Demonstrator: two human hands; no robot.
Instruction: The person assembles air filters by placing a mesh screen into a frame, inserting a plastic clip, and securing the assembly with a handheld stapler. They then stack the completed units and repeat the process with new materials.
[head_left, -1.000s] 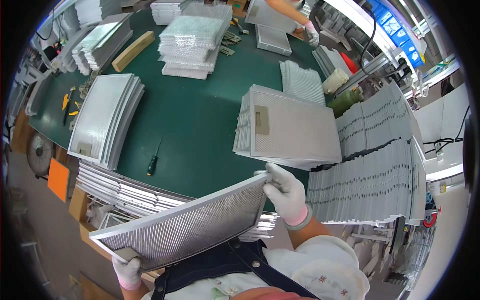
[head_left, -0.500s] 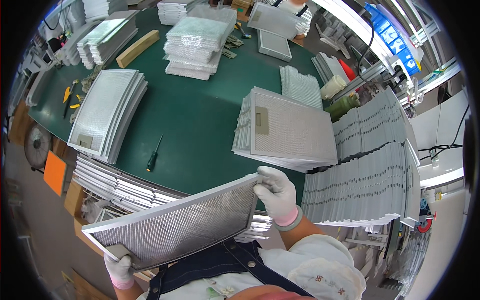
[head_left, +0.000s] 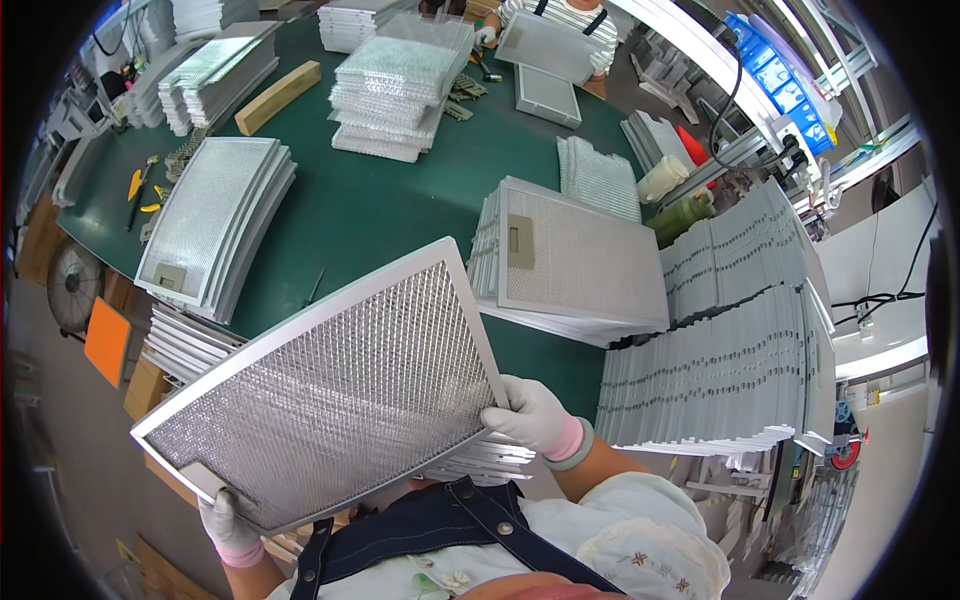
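Observation:
A framed metal mesh filter panel (head_left: 340, 390) is held up in front of me, its silvery mesh face tilted toward me. My left hand (head_left: 230, 525), in a white glove with a pink cuff, grips its lower left corner beside a small beige handle plate (head_left: 203, 481). The fingers of my gloved right hand (head_left: 535, 413) are closed on the panel's right edge. Behind the panel, on the green table (head_left: 400, 215), the shaft of a screwdriver (head_left: 316, 287) shows; its handle is mostly hidden.
Mesh panel stacks stand at the left (head_left: 215, 220) and right (head_left: 585, 260) of the table. A bubble-wrapped stack (head_left: 395, 85), a wooden block (head_left: 278, 98) and pliers (head_left: 135, 187) lie farther off. Dense panel rows (head_left: 710, 370) fill the right side. Across the table, a person (head_left: 575, 30) handles another panel.
The panel has been tipped up so its mesh face shows more fully, its far edge rising over the screwdriver. My right hand has moved down a little. The person opposite has come further into view.

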